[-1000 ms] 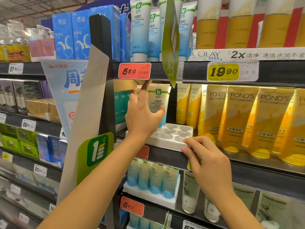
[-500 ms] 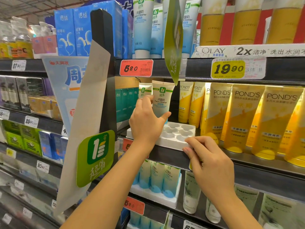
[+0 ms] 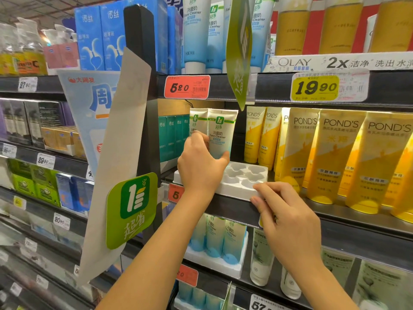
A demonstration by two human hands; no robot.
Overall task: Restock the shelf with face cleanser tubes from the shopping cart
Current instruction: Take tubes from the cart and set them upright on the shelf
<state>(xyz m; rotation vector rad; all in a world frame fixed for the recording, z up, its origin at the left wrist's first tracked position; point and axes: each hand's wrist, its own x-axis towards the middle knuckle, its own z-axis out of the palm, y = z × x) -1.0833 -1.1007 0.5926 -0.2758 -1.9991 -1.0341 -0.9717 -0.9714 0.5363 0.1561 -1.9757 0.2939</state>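
While left grip (image 3: 201, 168) pinches a tube (image 3: 221, 130), right grip (image 3: 288, 220), spread, touches the shelf tray (image 3: 243, 175).

Face cleanser tubes (image 3: 220, 133): white on top fading to pale blue lower down, green band near the crimp, green square logo with a white 1, dark lettering. Tray (image 3: 243, 185) plain white. Pond's tubes (image 3: 335, 153): yellow body, cream upper part, black brand lettering, yellow caps. Shelf (image 3: 234, 208) front edge black. Red price tag (image 3: 187, 87) pinkish red, black digits. Yellow price tag (image 3: 315, 87) yellow on white, black digits. Hanging sign (image 3: 130, 209): light green, dark green square, white 1, white script. Teal boxes (image 3: 172, 137) white characters. Blue boxes (image 3: 100, 39) bright blue, white swirl shapes. Olay strip (image 3: 335, 62) white, black text. Gold tubes (image 3: 342, 25) against red backing.
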